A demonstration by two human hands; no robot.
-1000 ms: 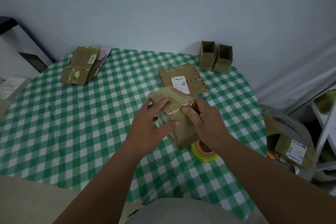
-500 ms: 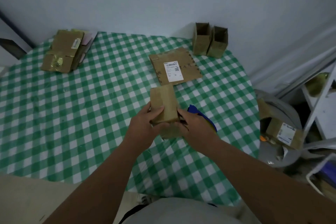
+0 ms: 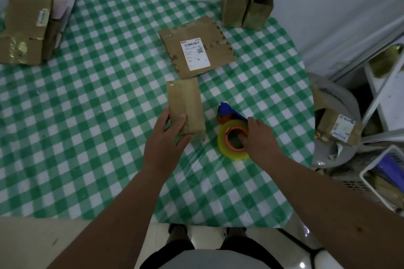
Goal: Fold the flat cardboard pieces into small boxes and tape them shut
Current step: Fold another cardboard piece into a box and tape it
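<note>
- Green checked cloth covers the tabletop (image 3: 87, 116), with a pale wall behind.
- Near the middle, the left hand (image 3: 164, 144) grips a small taped box (image 3: 185, 107) by its near end.
- Just right, the right hand (image 3: 260, 137) closes its fingers on the tape roll (image 3: 232, 140).
- Light, stiff cardboard, I'd say; hold it by the edges.

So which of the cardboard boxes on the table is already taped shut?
The small box that the left hand grips, in the middle of the table. Shiny tape runs along its top; the two boxes by the wall stand open.
</note>
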